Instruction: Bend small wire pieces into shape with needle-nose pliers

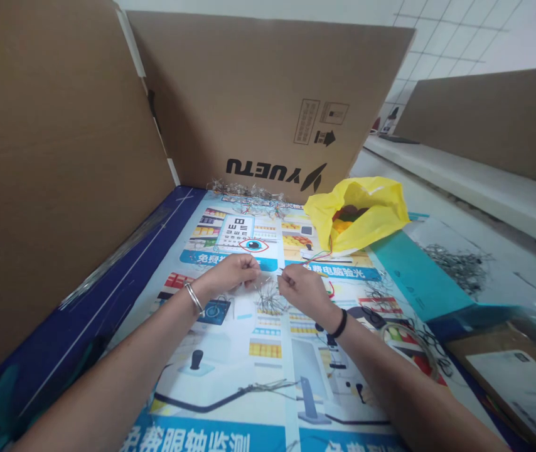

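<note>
My left hand, with a silver bangle at the wrist, is closed in a pinch over the middle of the printed sheet. What its fingertips hold is too small to make out. Facing it, a short gap to the right, my right hand has a black band at the wrist. Its fingers are pressed together on something thin that I cannot identify. A small heap of thin wire pieces lies between and just below the two hands. Near the front, a bundle of thin wires rests on the sheet.
Tall cardboard panels stand behind and at the left. A yellow bag lies open at the back right, with coloured material inside. Tangled wires line the back edge. Farther right are a dark wire pile and a packet.
</note>
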